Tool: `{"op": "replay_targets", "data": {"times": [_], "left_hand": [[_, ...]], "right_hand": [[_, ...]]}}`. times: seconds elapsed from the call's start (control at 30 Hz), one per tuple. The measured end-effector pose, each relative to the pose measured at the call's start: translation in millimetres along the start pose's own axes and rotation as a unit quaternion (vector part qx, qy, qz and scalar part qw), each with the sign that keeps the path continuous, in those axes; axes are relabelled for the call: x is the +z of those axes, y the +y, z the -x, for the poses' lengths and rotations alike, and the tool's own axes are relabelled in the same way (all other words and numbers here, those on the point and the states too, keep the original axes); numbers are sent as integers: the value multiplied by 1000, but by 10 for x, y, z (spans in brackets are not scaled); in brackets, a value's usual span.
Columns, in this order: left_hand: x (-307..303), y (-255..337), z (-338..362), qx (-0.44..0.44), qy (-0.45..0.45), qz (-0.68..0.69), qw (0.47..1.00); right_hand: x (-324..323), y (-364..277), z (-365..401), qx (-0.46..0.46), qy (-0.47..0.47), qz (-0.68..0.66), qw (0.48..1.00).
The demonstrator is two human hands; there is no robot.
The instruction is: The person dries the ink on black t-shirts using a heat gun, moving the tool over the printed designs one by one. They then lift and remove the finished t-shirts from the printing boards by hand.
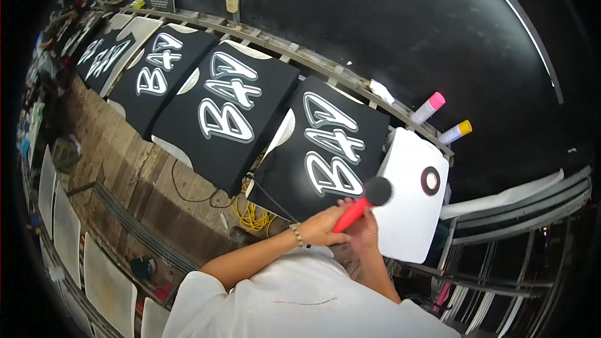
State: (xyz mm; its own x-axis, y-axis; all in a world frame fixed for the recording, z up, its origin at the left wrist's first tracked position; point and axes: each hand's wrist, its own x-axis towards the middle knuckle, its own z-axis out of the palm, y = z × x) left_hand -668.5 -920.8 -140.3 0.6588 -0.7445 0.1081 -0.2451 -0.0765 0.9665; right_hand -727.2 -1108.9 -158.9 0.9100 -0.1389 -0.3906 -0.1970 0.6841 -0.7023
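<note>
My left hand (320, 226), with a beaded bracelet at its wrist, is closed around the lower part of a red-handled tool (350, 215) with a round black end. Close against the same handle, my right hand (364, 231) has its fingers curled at its right side. Whether it grips firmly is partly hidden. Just beyond my hands lies a black shirt (282, 175), spread on a board and printed with the white letters "BAD" (335, 144). To the right is a white board (407, 213) bearing a black ring-shaped roll (431, 181).
More black printed shirts (228, 100) lie on boards along the row to the left. A pink-capped can (428, 107) and a yellow-capped can (456, 131) stand on the back rail. Coiled yellow cord (251, 218) rests on the floor. Metal racks (501, 256) stand at right.
</note>
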Motion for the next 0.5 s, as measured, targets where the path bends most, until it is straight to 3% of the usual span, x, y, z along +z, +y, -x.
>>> {"op": "replay_targets", "data": {"times": [0.13, 0.2, 0.23, 0.3, 0.37, 0.43, 0.47, 0.5], "left_hand": [[-33, -134, 324, -9, -80, 73, 994], [-153, -318, 576, 5, -145, -91, 985], [-242, -371, 726, -7, -135, -97, 986], [-391, -475, 988, -167, -274, -196, 927], [-337, -1050, 1281, -289, -273, -215, 892], [-401, -1696, 1640, -319, -270, -188, 889], [-293, -2170, 1903, -347, -217, -183, 894], [-433, -2085, 2029, -369, -184, -185, 892]], "right_hand": [[-482, -283, 329, -113, 142, 27, 983], [-773, -542, 574, -64, 169, 19, 983], [-954, -590, 635, -80, 222, 61, 970], [-1197, -756, 749, -58, 283, 178, 940], [-1977, -820, 541, -81, 334, 222, 912], [-2158, -879, 242, -145, 298, 242, 912], [-2510, -873, -34, -195, 342, 266, 880], [-2431, -898, -249, -163, 404, 261, 861]]}}
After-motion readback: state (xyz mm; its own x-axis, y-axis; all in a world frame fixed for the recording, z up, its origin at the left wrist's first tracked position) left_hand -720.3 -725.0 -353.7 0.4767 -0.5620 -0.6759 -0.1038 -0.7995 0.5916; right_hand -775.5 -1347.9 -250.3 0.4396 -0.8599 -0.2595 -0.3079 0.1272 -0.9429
